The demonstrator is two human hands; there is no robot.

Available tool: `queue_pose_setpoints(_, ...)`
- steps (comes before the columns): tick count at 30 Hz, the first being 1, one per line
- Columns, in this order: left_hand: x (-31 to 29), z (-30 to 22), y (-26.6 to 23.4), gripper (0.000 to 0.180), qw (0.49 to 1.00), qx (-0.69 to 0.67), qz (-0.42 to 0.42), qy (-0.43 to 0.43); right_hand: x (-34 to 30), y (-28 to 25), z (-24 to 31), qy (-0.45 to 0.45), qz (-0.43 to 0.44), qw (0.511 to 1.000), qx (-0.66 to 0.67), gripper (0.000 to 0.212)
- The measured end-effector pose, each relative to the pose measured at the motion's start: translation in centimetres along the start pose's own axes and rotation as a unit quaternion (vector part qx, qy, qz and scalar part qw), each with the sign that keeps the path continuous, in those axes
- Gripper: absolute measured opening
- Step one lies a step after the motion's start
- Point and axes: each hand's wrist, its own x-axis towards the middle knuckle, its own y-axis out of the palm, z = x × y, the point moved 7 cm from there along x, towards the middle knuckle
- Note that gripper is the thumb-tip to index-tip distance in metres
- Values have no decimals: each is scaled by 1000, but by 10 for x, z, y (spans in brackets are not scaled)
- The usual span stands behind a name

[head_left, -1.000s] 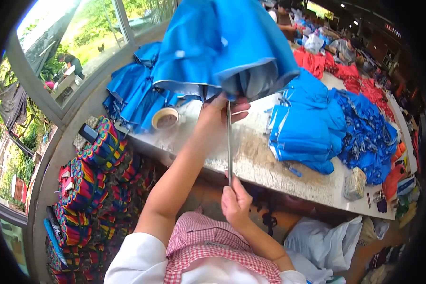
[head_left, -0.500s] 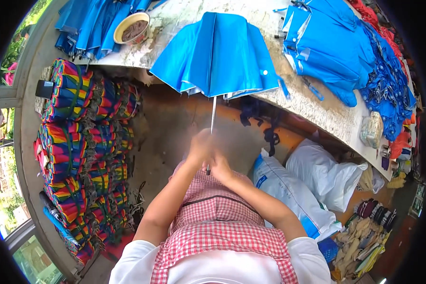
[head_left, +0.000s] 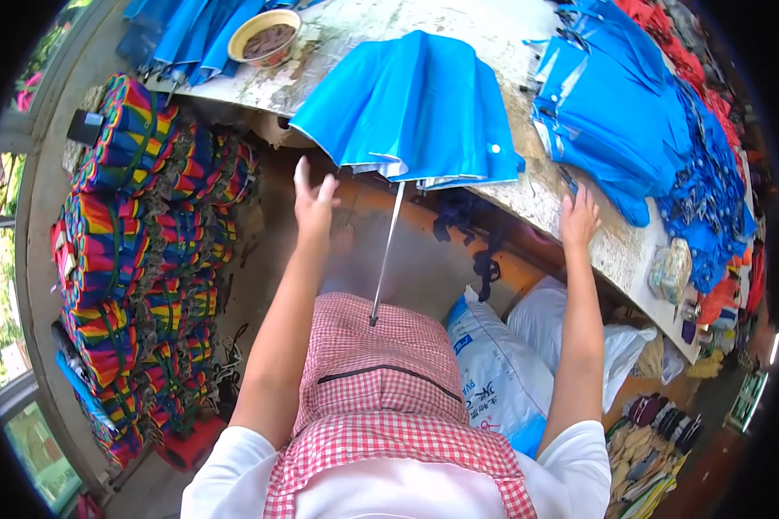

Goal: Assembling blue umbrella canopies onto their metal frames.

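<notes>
A blue umbrella [head_left: 411,112] lies partly folded across the table's near edge, its silvery lining showing along the hem. Its thin metal shaft [head_left: 389,253] slants down toward my apron and ends in a dark tip. My left hand [head_left: 314,206] is raised just below the canopy's left corner, fingers apart and holding nothing; something pale covers part of a finger. Over the table edge on the right, my right hand [head_left: 581,221] stretches its fingers toward a small, slim blue-and-dark tool [head_left: 568,180]. Whether the fingertips touch that tool I cannot tell.
Blue umbrellas are piled on the table [head_left: 363,22] at right [head_left: 610,112] and far left [head_left: 208,43], near a bowl of brown stuff [head_left: 268,43]. Rainbow-coloured bundles [head_left: 117,225] are stacked at left. White sacks [head_left: 502,363] stand below the table, where dark straps [head_left: 485,264] hang.
Both hands have let go of the umbrella shaft and moved apart: the left up toward the canopy, the right out to the table edge. The shaft's lower end now leans toward my apron.
</notes>
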Motion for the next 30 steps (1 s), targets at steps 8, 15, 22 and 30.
queue_pose_setpoints(8, 30, 28, -4, 23, 952, -223, 157, -138, 9, 12, 5, -49, 80, 995, 17, 33)
queue_pose_setpoints(15, 18, 39, -20, 19, 969, -199, 107, -101, -6, -4, -11, -4, -7, 967, 255, 23)
queue_pose_setpoints(22, 22, 18, -39, 16, 968, -234, 83, -41, -67, -93, 218, 51, 339, 751, 564, 22)
queue_pose_setpoints(30, 25, 8, -45, 15, 969, -221, 96, -50, -67, -140, 396, -451, -3, 848, 277, 25)
